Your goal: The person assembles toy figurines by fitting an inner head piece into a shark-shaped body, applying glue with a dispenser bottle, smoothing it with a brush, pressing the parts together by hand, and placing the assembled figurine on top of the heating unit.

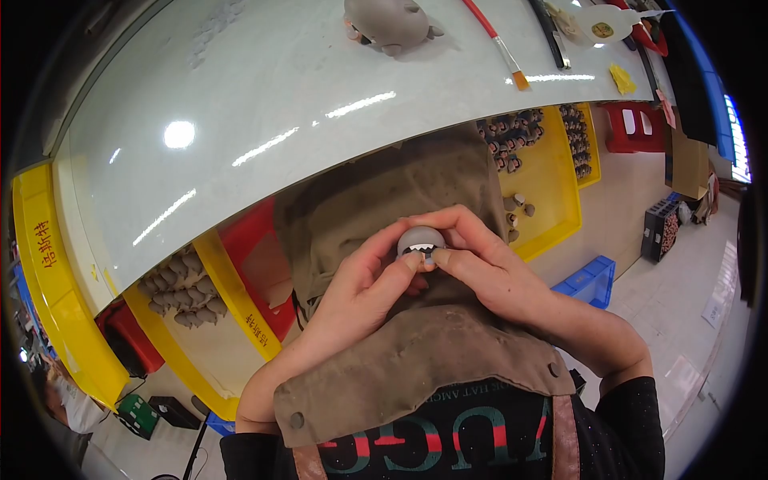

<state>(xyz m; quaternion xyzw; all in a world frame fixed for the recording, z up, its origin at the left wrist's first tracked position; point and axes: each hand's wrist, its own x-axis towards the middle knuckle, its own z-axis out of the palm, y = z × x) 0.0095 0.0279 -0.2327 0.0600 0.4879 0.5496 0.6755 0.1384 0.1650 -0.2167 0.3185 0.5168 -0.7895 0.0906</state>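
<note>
Between my two hands, over the brown apron on my lap, is a small grey shark figurine (pixel 422 238) with a dark mouth and white zigzag teeth. My left hand (pixel 370 268) grips it from the left, its thumb pressed at the lower edge of the mouth. On the other side my right hand (pixel 478 254) holds it too, thumb near the same edge. The fingers behind the figurine are partly hidden. A larger grey figurine (pixel 392 22) lies on the white table above my hands.
On the white table (pixel 240 104) lie a red-handled brush (pixel 498 46), a yellow scrap (pixel 622 79) and a squeeze bottle (pixel 602 26). A yellow tray (pixel 560 192) at right holds small figures; another yellow tray (pixel 232 292) at left holds grey parts. A blue crate (pixel 588 282) sits on the floor.
</note>
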